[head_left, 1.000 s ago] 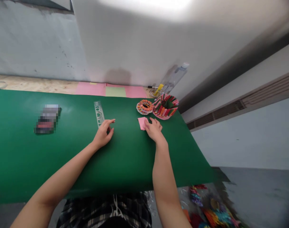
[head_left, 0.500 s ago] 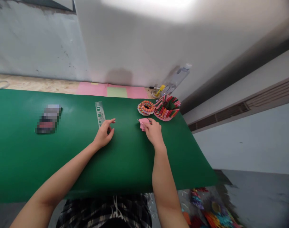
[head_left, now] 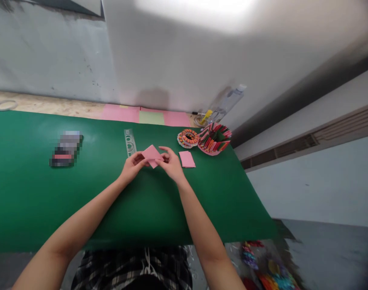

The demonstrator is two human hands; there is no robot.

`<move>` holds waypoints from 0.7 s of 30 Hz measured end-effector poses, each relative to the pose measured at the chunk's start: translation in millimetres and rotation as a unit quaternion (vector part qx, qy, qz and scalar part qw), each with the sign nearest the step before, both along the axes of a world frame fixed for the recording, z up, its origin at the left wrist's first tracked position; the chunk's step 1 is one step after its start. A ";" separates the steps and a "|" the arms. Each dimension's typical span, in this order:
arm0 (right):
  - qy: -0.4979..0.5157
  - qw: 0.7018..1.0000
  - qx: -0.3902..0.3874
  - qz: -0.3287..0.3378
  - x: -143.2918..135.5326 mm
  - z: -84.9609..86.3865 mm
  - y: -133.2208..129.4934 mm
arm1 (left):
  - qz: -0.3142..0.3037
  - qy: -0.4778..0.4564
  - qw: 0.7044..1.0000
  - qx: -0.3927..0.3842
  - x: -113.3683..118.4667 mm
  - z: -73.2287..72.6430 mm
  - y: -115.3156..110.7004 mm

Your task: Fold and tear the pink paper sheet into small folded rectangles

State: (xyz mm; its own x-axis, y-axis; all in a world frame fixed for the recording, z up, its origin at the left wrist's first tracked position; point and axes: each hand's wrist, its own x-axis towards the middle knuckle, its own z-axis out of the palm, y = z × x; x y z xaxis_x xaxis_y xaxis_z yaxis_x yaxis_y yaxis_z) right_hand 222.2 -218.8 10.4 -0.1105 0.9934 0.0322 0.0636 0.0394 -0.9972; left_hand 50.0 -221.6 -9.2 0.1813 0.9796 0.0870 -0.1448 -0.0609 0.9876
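A small square of pink paper (head_left: 152, 154) is held up over the green table, turned with one corner toward me. My left hand (head_left: 133, 166) pinches its left corner between thumb and fingers. On the opposite side, my right hand (head_left: 171, 163) grips it too, the index finger raised. Just right of that hand lies a small stack of pink paper pieces (head_left: 187, 159). A clear stencil ruler (head_left: 130, 141) rests behind my left hand, which covers or borders its near end.
Beyond the pink stack stand a ring of folded paper (head_left: 188, 137) and a larger folded-paper piece (head_left: 214, 139). A clear bottle (head_left: 230, 102) and yellow stick (head_left: 207, 116) are by the wall. A blurred-out phone-like object (head_left: 66, 148) lies left on the green table cover (head_left: 105, 217).
My right hand has moved left from the pink stack with one pink paper, leaving the stack on the table. My left hand has closed on that paper's other side.
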 end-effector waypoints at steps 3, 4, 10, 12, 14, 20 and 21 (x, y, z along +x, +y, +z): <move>0.032 0.997 -0.060 -0.021 -5.5 -15.1 -1.5 | 0.017 0.012 1.000 -0.022 -1.1 0.4 -0.4; 0.040 0.996 -0.077 -0.013 -6.5 -19.1 -2.1 | 0.027 0.021 0.999 -0.026 -1.5 0.1 -0.7; 0.039 0.996 -0.079 0.034 -5.0 -23.6 -4.6 | 0.046 0.071 0.996 -0.004 -3.8 -1.1 -0.5; 0.027 0.999 -0.040 0.019 -3.6 -20.6 -5.6 | 0.036 0.076 0.996 0.008 -4.1 -0.3 -0.2; 0.015 1.000 -0.008 0.018 -2.6 -17.8 -6.9 | 0.027 0.078 0.996 0.029 -4.5 1.7 -0.5; -0.009 1.000 0.001 0.014 -1.8 -14.6 -9.6 | -0.025 0.101 0.989 0.110 -9.7 11.7 -4.2; -0.008 1.000 0.008 0.009 -1.6 -14.3 -9.9 | -0.042 0.098 0.988 0.114 -10.6 12.8 -4.9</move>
State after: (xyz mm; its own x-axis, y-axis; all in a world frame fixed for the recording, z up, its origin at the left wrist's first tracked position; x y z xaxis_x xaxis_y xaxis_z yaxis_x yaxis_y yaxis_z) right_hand 220.6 -228.6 -3.9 -0.1284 0.9906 0.0466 0.0782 0.0570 -0.9953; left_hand 39.4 -226.5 3.6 0.2965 0.9193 0.2588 0.0335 -0.2808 0.9592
